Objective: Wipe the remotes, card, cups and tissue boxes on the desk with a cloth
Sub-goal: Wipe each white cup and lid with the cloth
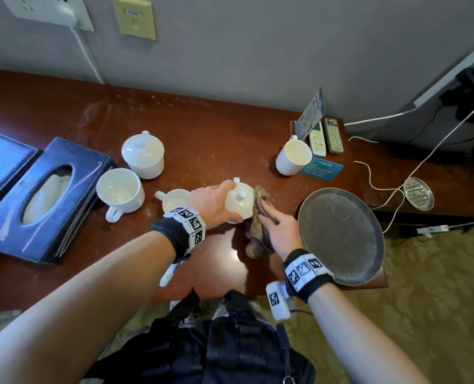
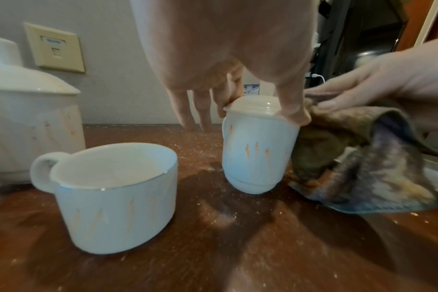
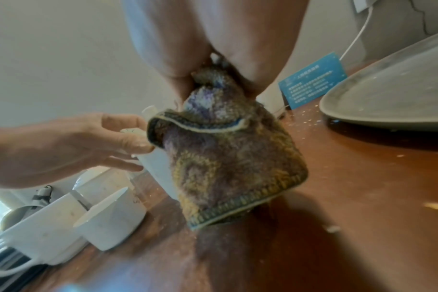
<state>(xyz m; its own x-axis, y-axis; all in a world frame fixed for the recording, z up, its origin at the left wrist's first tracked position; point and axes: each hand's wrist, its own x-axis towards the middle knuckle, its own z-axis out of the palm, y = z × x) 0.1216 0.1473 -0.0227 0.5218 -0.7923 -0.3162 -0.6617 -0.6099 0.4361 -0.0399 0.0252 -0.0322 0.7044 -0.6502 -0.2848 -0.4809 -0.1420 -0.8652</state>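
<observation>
While the left hand (image 1: 212,202) reaches in from above and pinches the lid rim of a white lidded cup (image 1: 239,200) between thumb and fingers, the right hand (image 1: 278,228) presses a brownish, mottled cloth (image 1: 258,217) flat-fingered against that cup's right side. The cup stands upright on the desk (image 1: 202,128) near its front edge, directly between the two hands; the left wrist view shows its foot on the wood and orange dashes on its wall (image 2: 256,154). The cloth (image 3: 228,162) is bunched up under the right palm and hangs down to the desk, touching the cup's flank. The right thumb and fingers close around the cloth's upper part, so this hand grips the cloth while pushing it on the cup.

Just left of the held cup, partly hidden behind the left wrist, stands an open mug (image 1: 174,199). Further left are a second open mug (image 1: 119,191) with its handle toward the front and a larger lidded cup (image 1: 144,155) behind it. Two dark tissue boxes (image 1: 44,198) lie at the left end of the desk. Toward the back right stands another open mug (image 1: 294,157), beside a blue card (image 1: 323,169) lying flat, two remotes (image 1: 325,138), and a leaflet stand (image 1: 310,115) against the wall. A round grey tray (image 1: 341,234) lies just right of the right hand, overhanging the desk's front corner. White specks dot the wood around the cups.
</observation>
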